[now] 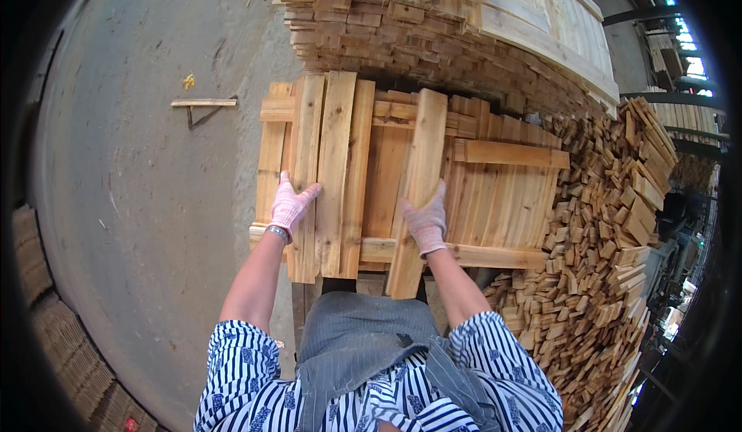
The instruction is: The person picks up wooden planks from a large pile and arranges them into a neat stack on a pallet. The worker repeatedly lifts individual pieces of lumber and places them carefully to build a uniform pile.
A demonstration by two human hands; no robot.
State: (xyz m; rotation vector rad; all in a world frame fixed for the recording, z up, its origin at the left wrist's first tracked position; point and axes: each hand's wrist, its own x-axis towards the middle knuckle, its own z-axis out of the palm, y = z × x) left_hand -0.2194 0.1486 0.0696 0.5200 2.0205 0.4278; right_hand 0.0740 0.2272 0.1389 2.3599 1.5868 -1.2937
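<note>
Both my hands wear pale pink knit gloves. My right hand [425,217] grips a loose wooden plank [423,150] across its width, thumb on one side and fingers on the other. This plank lies slightly tilted over a stack of boards, its lower end reaching toward my apron. At the left, my left hand [292,206] is closed around the edge of another upright plank [309,146], its thumb over the face. Beside that stands a wider plank [337,177]. Beneath them lies a slatted wooden panel [495,200] with crosswise battens [510,154].
A tall stack of boards [371,26] rises just beyond the panel. To the right spreads a large heap of short wood offcuts [587,223]. A small wood strip [205,103] lies on the grey concrete floor [154,200]. Stacked brown pieces [66,339] line the lower left.
</note>
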